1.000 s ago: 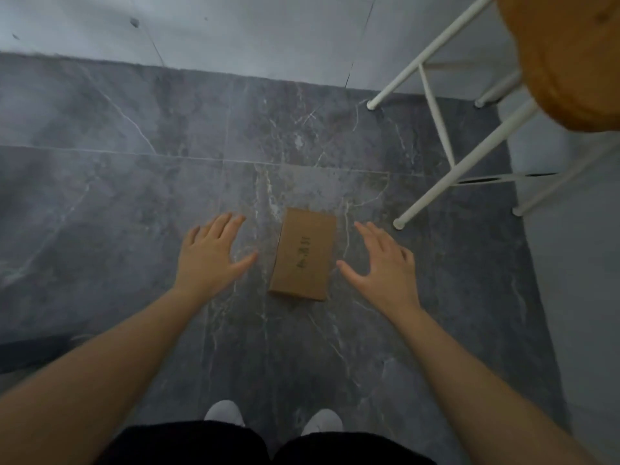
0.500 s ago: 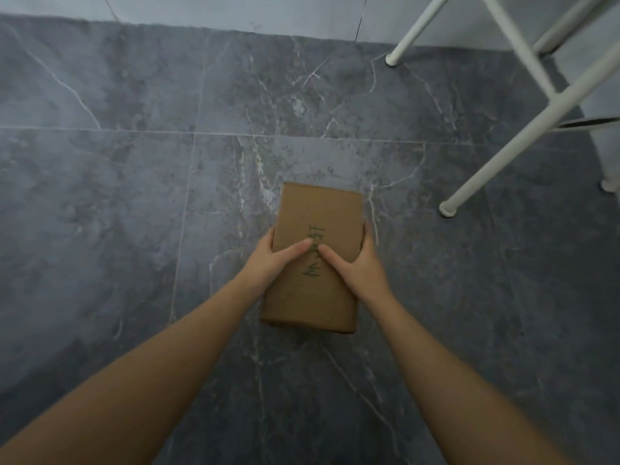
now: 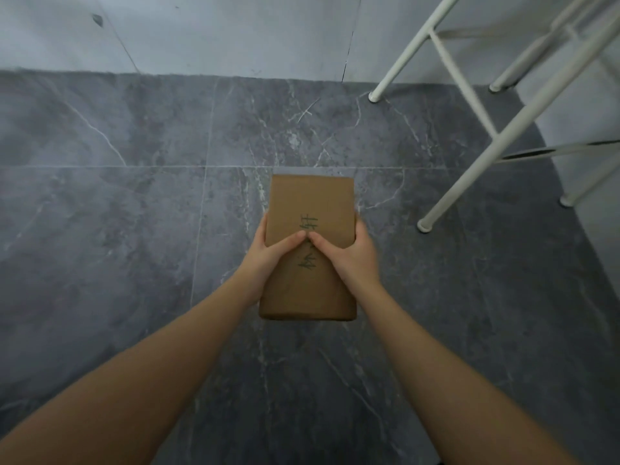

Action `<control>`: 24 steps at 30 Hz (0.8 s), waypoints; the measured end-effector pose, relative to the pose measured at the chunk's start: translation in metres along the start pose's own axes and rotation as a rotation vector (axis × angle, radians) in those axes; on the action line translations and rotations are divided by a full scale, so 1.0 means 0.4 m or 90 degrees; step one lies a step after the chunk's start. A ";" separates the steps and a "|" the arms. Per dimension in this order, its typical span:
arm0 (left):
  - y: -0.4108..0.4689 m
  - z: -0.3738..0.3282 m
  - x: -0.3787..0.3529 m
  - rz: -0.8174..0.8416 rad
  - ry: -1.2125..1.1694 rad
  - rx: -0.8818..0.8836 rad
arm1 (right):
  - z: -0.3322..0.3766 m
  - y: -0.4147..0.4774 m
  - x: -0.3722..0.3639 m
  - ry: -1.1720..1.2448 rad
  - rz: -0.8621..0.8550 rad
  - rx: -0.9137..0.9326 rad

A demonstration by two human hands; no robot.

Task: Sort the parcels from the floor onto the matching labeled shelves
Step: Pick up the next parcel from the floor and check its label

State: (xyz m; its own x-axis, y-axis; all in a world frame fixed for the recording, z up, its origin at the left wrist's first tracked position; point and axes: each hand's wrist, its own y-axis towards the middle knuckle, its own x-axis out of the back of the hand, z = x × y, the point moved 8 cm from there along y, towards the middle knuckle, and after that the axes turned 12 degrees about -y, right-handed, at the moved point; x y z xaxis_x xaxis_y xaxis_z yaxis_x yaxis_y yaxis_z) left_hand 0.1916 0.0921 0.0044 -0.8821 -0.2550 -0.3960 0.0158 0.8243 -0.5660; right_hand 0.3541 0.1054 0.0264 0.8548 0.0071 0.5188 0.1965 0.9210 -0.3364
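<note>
A brown cardboard parcel (image 3: 310, 203) with dark handwriting on its top is held flat above the grey floor, its long side pointing away from me. My left hand (image 3: 268, 253) grips its left edge, thumb on top. My right hand (image 3: 349, 253) grips the right edge the same way, and the two thumbs meet over the writing. The fingers under the box are hidden. No shelf labels are in view.
The white metal legs of a rack or stool (image 3: 469, 172) stand on the floor to the right, close to the parcel. A pale wall (image 3: 218, 31) runs along the back. Dark marbled floor tiles (image 3: 100, 229) spread to the left and front.
Both hands came in from either side of the parcel on the floor, closed on it and lifted it. It is now squarer to me and raised off the tiles.
</note>
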 end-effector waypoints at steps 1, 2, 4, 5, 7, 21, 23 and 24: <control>-0.033 -0.061 -0.025 0.009 -0.004 -0.020 | 0.070 -0.024 0.039 -0.014 -0.023 0.028; -0.071 -0.129 -0.054 0.019 -0.002 -0.039 | 0.146 -0.049 0.079 -0.020 -0.038 0.050; -0.157 -0.278 -0.120 0.038 0.013 -0.072 | 0.299 -0.101 0.159 -0.005 -0.046 0.078; -0.205 -0.359 -0.156 0.044 0.025 -0.091 | 0.381 -0.129 0.203 0.008 -0.048 0.090; -0.308 -0.531 -0.231 0.050 0.051 -0.143 | 0.550 -0.190 0.297 0.015 -0.065 0.119; -1.199 -1.617 -0.712 0.156 0.067 -0.479 | 1.726 -0.749 0.963 0.050 -0.203 0.430; -1.329 -1.708 -0.754 0.168 0.083 -0.532 | 1.828 -0.844 1.032 0.068 -0.225 0.474; -1.389 -1.744 -0.771 0.171 0.089 -0.561 | 1.870 -0.890 1.064 0.077 -0.237 0.497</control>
State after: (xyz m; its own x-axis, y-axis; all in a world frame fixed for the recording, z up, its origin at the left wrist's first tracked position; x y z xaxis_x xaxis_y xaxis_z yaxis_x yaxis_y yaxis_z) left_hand 0.1265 0.0654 0.9455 -0.9501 0.0165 -0.3116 -0.0844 0.9478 0.3076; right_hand 0.2887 0.0718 0.9547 0.8545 -0.3484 0.3854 0.1262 0.8588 0.4966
